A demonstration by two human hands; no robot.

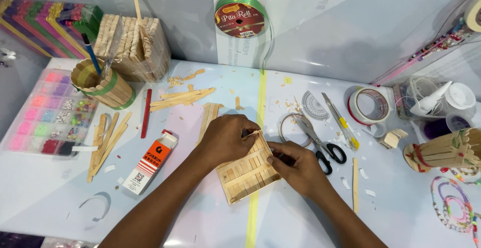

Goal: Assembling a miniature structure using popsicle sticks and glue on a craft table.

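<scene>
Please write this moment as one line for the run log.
left hand: pinching thin wooden stick at flat square wooden-stick panel | right hand: holding panel edge | orange-white glue tube: lying left

1. Craft workspace: white desk (pixel 50 188) littered with flat wooden craft sticks (pixel 181 96) and wood scraps.
2. Supplies around: black-handled scissors (pixel 320 142), white tape roll (pixel 370 105), clear compartment box of coloured beads (pixel 47 112), white-and-orange glue bottle (pixel 149 162), green ribbon spool (pixel 239 16).

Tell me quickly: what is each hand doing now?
Left hand: pinching a thin wooden stick.
Right hand: closed on the stick panel edge.
</scene>
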